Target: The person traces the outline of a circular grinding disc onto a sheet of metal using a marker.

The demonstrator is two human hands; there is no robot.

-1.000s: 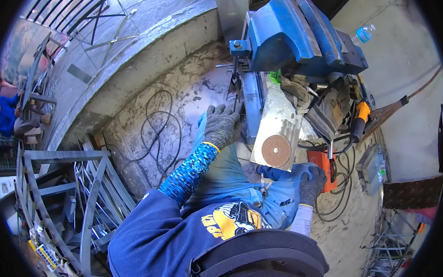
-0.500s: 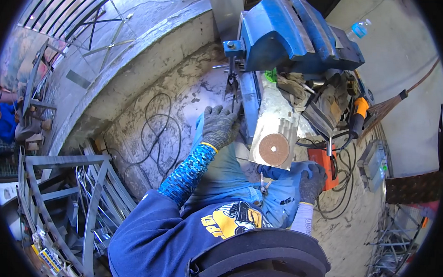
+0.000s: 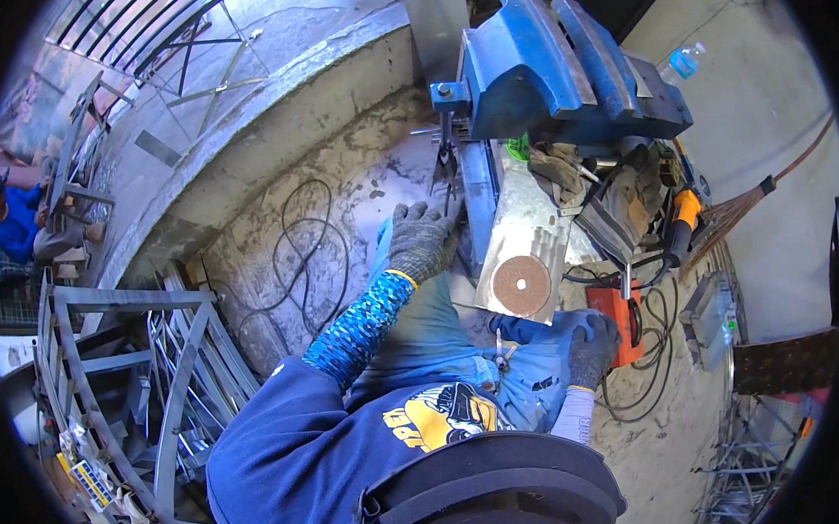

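Note:
My left hand (image 3: 420, 242), in a grey knit glove, lies flat on my left knee with its fingers spread and nothing in it. On my other thigh rests my right hand (image 3: 593, 349), gloved in dark grey; its fingers are partly hidden at the far side of the leg. Between the hands, a brown abrasive disc (image 3: 521, 285) lies on the near end of a metal plate (image 3: 516, 210). Just beyond my left hand hang dark pliers (image 3: 444, 163) beside the blue vise stand. A red case (image 3: 615, 315) is next to my right hand.
A big blue vise (image 3: 528, 63) stands ahead. Gloves (image 3: 556, 174), an orange-and-black power tool (image 3: 684, 225) and a broom (image 3: 726, 217) are at the right. Cables (image 3: 314, 249) cross the floor. Metal frames (image 3: 127, 298) stand at the left, and another person (image 3: 19, 225) sits farther off.
The view has shifted slightly. Both my hands stay resting on my legs, and the person at the far left has leaned a little.

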